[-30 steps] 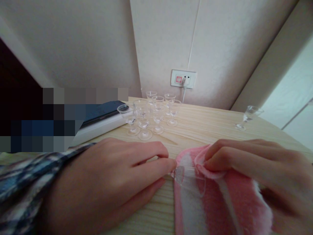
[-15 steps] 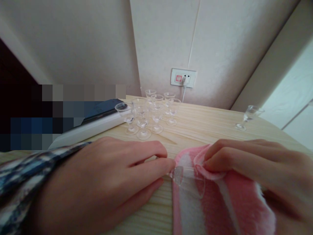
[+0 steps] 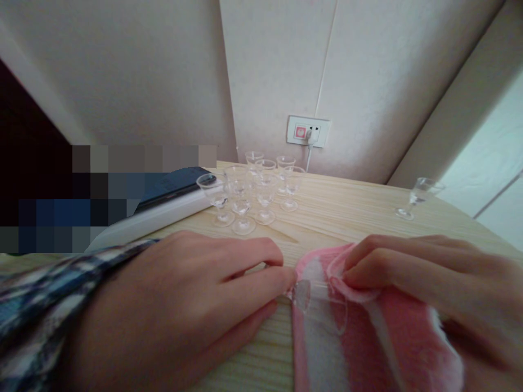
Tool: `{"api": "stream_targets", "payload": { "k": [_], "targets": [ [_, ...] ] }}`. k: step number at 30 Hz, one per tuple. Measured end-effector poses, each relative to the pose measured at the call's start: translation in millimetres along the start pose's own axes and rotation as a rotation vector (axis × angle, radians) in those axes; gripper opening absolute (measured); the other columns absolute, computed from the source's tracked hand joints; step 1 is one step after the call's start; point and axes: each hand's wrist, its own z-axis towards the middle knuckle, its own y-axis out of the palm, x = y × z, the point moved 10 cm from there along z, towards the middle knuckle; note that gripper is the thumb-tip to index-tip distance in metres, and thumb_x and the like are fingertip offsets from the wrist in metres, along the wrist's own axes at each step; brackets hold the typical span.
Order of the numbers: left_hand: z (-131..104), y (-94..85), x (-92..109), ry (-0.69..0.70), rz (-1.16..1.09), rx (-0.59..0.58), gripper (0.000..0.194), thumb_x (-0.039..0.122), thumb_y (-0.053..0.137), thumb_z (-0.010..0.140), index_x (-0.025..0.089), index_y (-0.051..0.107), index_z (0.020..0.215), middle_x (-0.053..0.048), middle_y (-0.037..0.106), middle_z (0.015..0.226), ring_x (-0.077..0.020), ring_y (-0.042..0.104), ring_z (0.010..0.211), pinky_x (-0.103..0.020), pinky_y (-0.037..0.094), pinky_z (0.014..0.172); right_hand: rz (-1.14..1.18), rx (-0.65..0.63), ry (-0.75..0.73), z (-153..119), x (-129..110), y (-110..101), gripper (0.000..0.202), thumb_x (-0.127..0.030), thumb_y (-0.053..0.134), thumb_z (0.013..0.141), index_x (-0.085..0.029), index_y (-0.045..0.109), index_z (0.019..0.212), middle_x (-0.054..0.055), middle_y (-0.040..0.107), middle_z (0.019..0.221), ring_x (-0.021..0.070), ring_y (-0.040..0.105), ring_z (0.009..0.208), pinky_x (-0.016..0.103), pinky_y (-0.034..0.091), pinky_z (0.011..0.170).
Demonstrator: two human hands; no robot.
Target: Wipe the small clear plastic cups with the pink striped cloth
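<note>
Between the fingers of my left hand [image 3: 204,294] is the stem end of a small clear stemmed glass [image 3: 322,307]. The glass lies sideways, its bowl pointing right over a pink and white striped cloth [image 3: 359,337]. My right hand [image 3: 433,283] is closed on the cloth, pinching a folded pink edge beside the bowl. The foot of the held glass is hidden behind my left fingers. Beyond my hands, several matching stemmed glasses [image 3: 265,201] stand upright in a cluster.
One more stemmed glass [image 3: 417,196] stands apart at the right on the wooden table [image 3: 347,212]. A dark flat device [image 3: 180,185] rests on a white box [image 3: 163,218] at the left. A wall socket [image 3: 308,132] with a plugged-in white cable [image 3: 309,158] is behind.
The whole view has shifted slightly, so everything sits a little further right and lower. Both hands keep the same grip on the glass and the cloth.
</note>
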Motion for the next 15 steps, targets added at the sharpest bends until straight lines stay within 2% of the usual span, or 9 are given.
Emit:
{"api": "stream_targets", "payload": {
  "k": [7, 11, 12, 15],
  "targets": [
    [0.0, 3.6, 4.2, 0.061, 0.066, -0.011, 0.021, 0.028, 0.04, 0.082, 0.028, 0.058, 0.093, 0.005, 0.063, 0.082, -0.0094, 0.053, 0.057, -0.022, 0.042, 0.05, -0.023, -0.008, -0.011, 0.6, -1.0, -0.6, 0.022, -0.025, 0.047, 0.074, -0.024, 0.05, 0.096, 0.0, 0.063, 0.085, 0.0127, 0.06, 0.071, 0.017, 0.048, 0.061],
    [1.4, 3.3, 3.4, 0.04, 0.037, -0.019, 0.022, 0.026, 0.037, 0.083, 0.028, 0.058, 0.092, 0.004, 0.063, 0.081, -0.0098, 0.054, 0.059, -0.022, 0.042, 0.051, -0.007, -0.085, -0.018, 3.4, -3.6, 6.3, 0.024, -0.019, 0.048, 0.071, -0.023, 0.049, 0.095, 0.001, 0.063, 0.086, 0.0127, 0.06, 0.071, 0.018, 0.048, 0.061],
    [1.5, 3.2, 2.5, 0.028, 0.032, -0.02, 0.023, 0.026, 0.036, 0.083, 0.028, 0.058, 0.091, 0.005, 0.063, 0.082, -0.0097, 0.054, 0.059, -0.021, 0.043, 0.051, -0.005, -0.04, -0.018, 4.1, -3.8, 1.7, 0.022, -0.019, 0.048, 0.072, -0.023, 0.05, 0.093, 0.001, 0.063, 0.083, 0.0123, 0.06, 0.068, 0.017, 0.048, 0.059],
    [1.0, 2.5, 1.9, 0.024, 0.039, -0.019, 0.023, 0.027, 0.037, 0.083, 0.028, 0.057, 0.092, 0.005, 0.062, 0.083, -0.0098, 0.054, 0.06, -0.022, 0.043, 0.051, -0.013, -0.016, -0.023, 3.9, -3.8, -1.5, 0.019, -0.022, 0.047, 0.074, -0.022, 0.05, 0.093, 0.001, 0.062, 0.081, 0.0123, 0.06, 0.066, 0.017, 0.048, 0.057]
  ]
}}
